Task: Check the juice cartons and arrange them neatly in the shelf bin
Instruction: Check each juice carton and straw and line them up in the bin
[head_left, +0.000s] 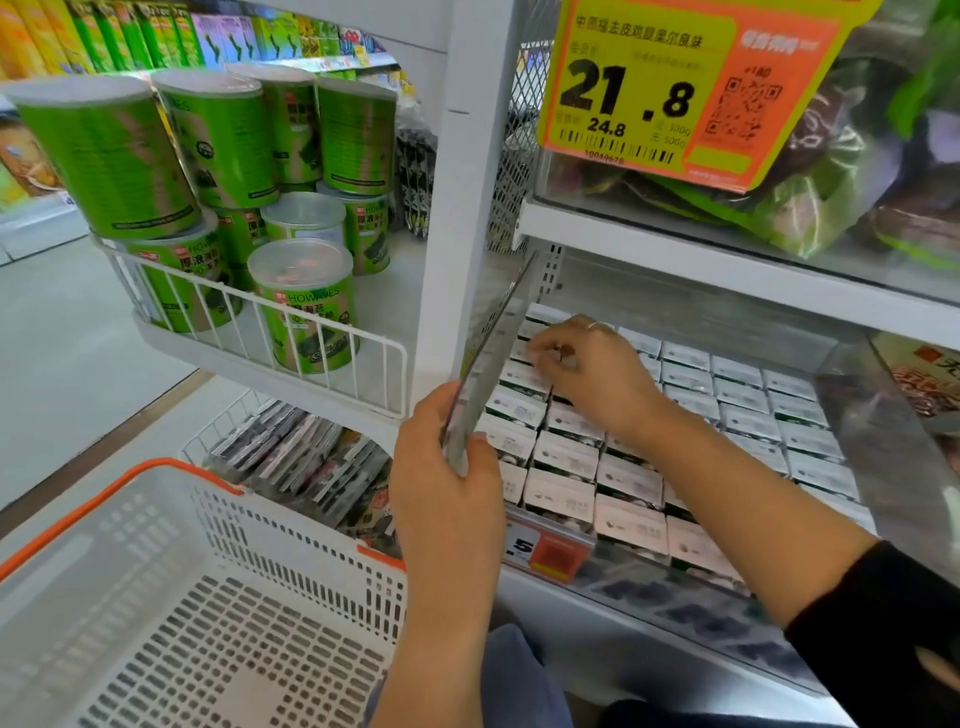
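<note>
At far left a white basket (197, 597) with an orange rim sits low in front of the person, its bottom bare, probably kept near to take any rejected stock. Above it, green cans (218, 171) stand stacked behind a wire rail on a side shelf. At the middle, the left hand (449, 483) grips the lower edge of a clear divider (491, 358), fingers curled round it, holding the panel tilted up and aside; that seems meant to open the left side of the bin (675, 592) for reaching in. Just right of the divider, the right hand (587, 364) reaches deep toward the back rows, fingertips bent down and pinching at the top of one carton; whether it has truly lifted it cannot be told. The cartons (691, 410) fill the bin in tight upright rows, white tops showing, lying under and to the right of that hand and just beside the left one. A yellow price sign (649, 88) hangs on the shelf above.
</note>
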